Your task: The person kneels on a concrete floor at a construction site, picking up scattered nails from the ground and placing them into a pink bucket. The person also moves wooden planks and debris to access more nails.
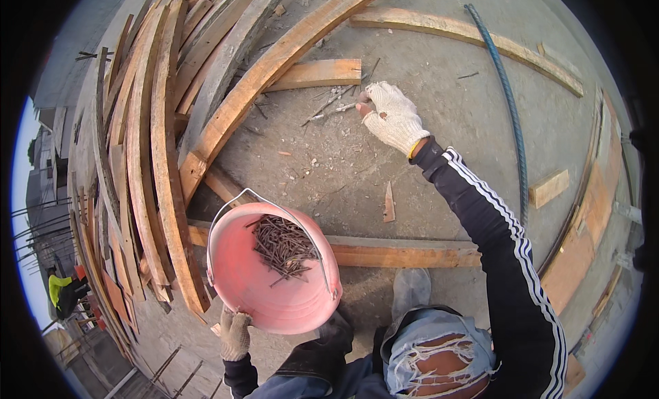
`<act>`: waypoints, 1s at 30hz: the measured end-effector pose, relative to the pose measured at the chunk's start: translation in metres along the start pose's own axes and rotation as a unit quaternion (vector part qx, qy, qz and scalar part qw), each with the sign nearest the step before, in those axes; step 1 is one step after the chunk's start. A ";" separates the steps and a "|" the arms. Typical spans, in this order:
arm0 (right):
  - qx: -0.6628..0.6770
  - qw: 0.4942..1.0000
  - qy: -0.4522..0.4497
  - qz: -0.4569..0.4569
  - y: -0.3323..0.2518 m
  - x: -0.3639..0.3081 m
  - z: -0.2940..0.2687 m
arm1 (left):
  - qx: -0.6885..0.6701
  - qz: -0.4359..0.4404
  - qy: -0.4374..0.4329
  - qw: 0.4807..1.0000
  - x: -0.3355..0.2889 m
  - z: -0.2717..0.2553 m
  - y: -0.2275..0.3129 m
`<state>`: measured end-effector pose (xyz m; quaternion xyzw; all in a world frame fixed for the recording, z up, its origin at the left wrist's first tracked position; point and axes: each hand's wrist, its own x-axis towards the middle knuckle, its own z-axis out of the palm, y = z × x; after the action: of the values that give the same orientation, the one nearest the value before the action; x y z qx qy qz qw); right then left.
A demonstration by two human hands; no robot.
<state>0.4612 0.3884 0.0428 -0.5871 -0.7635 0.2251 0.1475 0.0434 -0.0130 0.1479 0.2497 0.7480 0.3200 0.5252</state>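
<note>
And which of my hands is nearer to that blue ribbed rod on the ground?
Right. Your right hand is left of the blue ribbed rod, with bare floor between; your left hand is much farther off, at the pink bucket.

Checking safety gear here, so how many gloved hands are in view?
2: the left gloved hand, at the pink bucket; the right gloved hand, over the floor. The distant person is too small to judge.

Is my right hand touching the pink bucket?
No, the left hand holds the pink bucket, while the right hand is well apart from it.
</note>
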 end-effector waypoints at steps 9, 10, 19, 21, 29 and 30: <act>-0.097 0.994 -0.030 0.036 0.036 0.093 0.022 | 0.318 0.114 0.018 0.941 -0.003 -0.010 -0.012; -0.108 0.991 -0.069 0.035 0.028 0.096 0.020 | 0.328 0.116 0.023 0.937 -0.004 -0.009 -0.012; -0.068 0.987 -0.040 -0.142 -0.061 -0.046 0.046 | 0.042 -0.018 0.069 0.997 -0.008 0.001 -0.010; -0.049 0.957 -0.184 -0.219 -0.057 -0.055 0.047 | 0.039 -0.027 0.072 0.996 -0.007 -0.004 -0.016; -0.157 0.982 0.023 -0.106 0.020 0.050 0.044 | 0.071 0.030 0.036 0.996 -0.005 -0.007 -0.020; -0.185 0.978 0.001 -0.094 0.023 0.058 0.042 | -0.015 -0.015 0.042 0.999 -0.005 -0.003 -0.015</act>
<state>0.4443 0.4418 -0.0078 -0.5298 -0.8436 0.0647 0.0580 0.0414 -0.0278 0.1410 0.2168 0.7680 0.3334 0.5020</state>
